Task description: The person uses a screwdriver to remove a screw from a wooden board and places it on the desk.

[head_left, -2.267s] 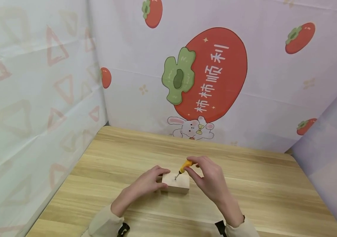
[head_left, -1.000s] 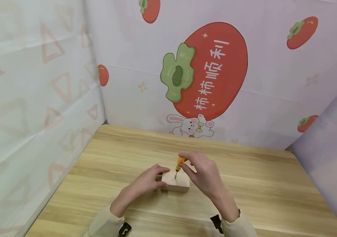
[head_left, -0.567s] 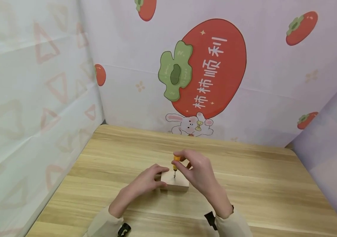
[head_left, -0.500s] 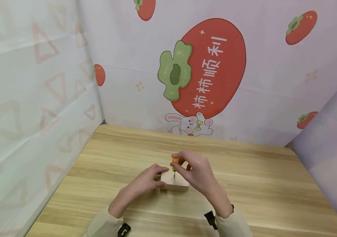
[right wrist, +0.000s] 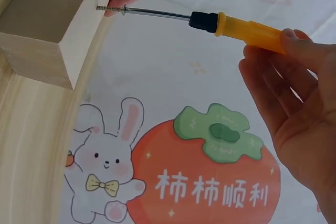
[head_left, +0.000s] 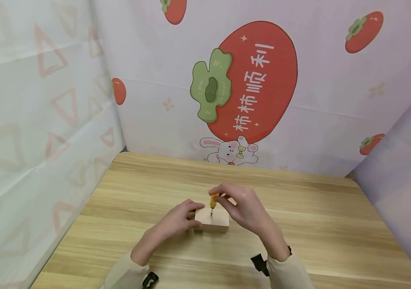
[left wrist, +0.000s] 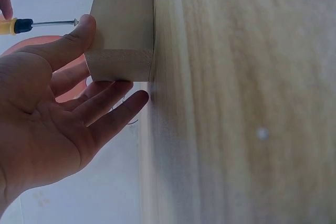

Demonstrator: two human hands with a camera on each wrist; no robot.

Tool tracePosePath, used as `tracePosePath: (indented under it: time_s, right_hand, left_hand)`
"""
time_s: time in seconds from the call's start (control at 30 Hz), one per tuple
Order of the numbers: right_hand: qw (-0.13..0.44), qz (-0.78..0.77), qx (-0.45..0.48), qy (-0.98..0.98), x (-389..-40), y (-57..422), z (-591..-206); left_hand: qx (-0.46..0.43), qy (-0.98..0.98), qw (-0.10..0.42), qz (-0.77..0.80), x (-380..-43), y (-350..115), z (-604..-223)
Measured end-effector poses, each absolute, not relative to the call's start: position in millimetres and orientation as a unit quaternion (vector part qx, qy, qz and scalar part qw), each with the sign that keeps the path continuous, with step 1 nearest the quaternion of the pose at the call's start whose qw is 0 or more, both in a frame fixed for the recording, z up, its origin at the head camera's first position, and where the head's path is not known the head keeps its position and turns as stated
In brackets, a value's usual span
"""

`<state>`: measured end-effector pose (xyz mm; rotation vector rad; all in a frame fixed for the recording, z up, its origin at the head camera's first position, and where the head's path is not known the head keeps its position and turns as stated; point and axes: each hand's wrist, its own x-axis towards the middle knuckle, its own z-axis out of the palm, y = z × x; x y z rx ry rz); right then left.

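Note:
A pale wooden block (head_left: pixel 220 220) lies on the table, its left end held between the thumb and fingers of my left hand (head_left: pixel 176 220). In the right wrist view, a threaded screw (right wrist: pixel 109 9) stands partly out of the block's top face. The tip of a screwdriver (right wrist: pixel 247 30) with a yellow handle and black collar meets the screw's head, in line with it. My right hand (head_left: pixel 243 206) pinches the handle's upper end between thumb and fingertips. From the left wrist, my thumb shows at the block's upper edge and other fingers along its far side.
The wood-grain table (head_left: pixel 299 224) extends around the block on all sides. A printed cloth (head_left: pixel 147 120) with persimmons and a rabbit hangs behind it, and more cloth (head_left: pixel 46 160) stands along the left edge. A small whitish spot (left wrist: pixel 262 133) shows on the table.
The screwdriver has gone from leaning right to nearly upright over the screw, my right hand moving left with it. Lately the right fingers have shifted on the handle. My left hand keeps its hold.

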<state>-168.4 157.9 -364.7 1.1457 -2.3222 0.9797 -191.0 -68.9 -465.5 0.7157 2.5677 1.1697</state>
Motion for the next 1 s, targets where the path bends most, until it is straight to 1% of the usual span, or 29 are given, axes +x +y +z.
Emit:
tracePosePath:
  time_s: [0.1, 0.17, 0.33, 0.5, 0.63, 0.77, 1.0]
  right_hand:
    - [0.152, 0.381, 0.398, -0.821, -168, 158, -366]
    - [0.147, 0.4, 0.385, -0.819, -167, 157, -370]
    - [0.186, 0.417, 0.369, -0.809, -166, 151, -378]
    - [0.232, 0.405, 0.356, -0.81, -166, 148, -377]
    - [0.262, 0.394, 0.335, -0.815, -165, 149, -375]
    - [0.266, 0.398, 0.334, -0.812, -164, 152, -374]
    - [0.241, 0.42, 0.336, -0.808, -163, 151, -373]
  left_hand:
    - [0.245, 0.875, 0.117, 0.4, -191, -69, -465]
    - [0.249, 0.877, 0.114, 0.395, -190, -69, -464]
    - [0.259, 0.884, 0.104, 0.375, -189, -70, -461]
    - [0.249, 0.883, 0.123, 0.379, -190, -74, -460]
    - [0.253, 0.878, 0.125, 0.386, -191, -74, -460]
    - [0.25, 0.872, 0.128, 0.4, -192, -74, -462]
    - [0.241, 0.863, 0.133, 0.425, -190, -73, -464]
